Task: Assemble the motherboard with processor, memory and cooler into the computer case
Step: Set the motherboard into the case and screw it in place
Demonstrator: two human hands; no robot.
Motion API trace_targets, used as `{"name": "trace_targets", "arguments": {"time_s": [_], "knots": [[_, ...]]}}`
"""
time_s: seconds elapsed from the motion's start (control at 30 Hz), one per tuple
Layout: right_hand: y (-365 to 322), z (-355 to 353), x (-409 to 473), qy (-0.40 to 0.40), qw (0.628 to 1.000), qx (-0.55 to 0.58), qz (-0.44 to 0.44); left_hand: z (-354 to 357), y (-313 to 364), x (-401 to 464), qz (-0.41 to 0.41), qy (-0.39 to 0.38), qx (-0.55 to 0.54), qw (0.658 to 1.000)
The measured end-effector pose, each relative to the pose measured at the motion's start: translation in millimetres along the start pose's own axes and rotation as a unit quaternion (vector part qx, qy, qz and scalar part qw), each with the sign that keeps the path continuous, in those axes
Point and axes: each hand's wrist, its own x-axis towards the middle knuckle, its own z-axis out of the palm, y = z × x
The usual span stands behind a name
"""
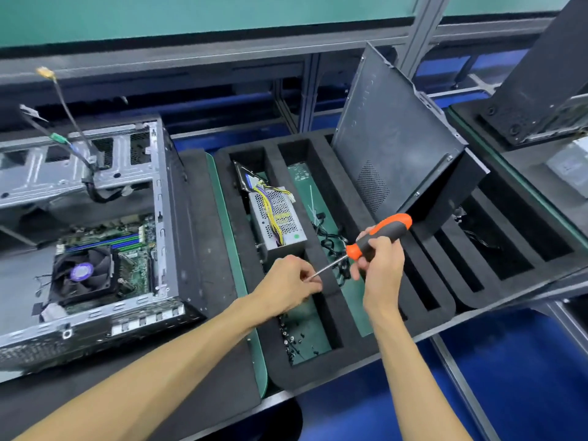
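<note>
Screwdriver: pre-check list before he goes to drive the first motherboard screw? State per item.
1. Screwdriver gripped by right hand: ok.
2. Left hand pinching at the shaft tip: ok.
3. Screw seated on the tip: cannot tell, fingers hide it.
4. Motherboard with cooler lying inside the case: ok.
5. Spare screws in the foam tray compartment: ok.
6. Case cable bundle clear of the board: cannot tell.
</note>
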Motion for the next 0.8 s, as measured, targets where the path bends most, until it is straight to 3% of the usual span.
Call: {"name": "trace_targets", "arguments": {"time_s": [0.1, 0.3, 0.6, 0.67, 0.8], "knots": [[-15.6, 24.7, -1.9, -0.001, 0.997, 0.077, 0.004, -32.6, 28.1, -18.6, 0.014, 0.023, -0.124, 0.992], [-38.1, 80.5, -22.4, -0.001, 0.975, 0.218, 0.04, -99.0, 39.7, -59.3, 0.044, 0.082, -0.268, 0.959], [-42.8, 162.2, -62.8, -0.016, 0.955, 0.286, 0.084, -195.7, -5.2, -121.0, 0.001, 0.112, -0.54, 0.834], [-40.1, 181.2, -74.1, -0.023, 0.956, 0.28, 0.078, -217.5, -19.5, -135.2, 0.014, 0.113, -0.565, 0.817], [-31.0, 214.4, -97.0, -0.056, 0.961, 0.263, 0.065, -243.9, -43.0, -158.7, 0.028, 0.135, -0.555, 0.821]]}}
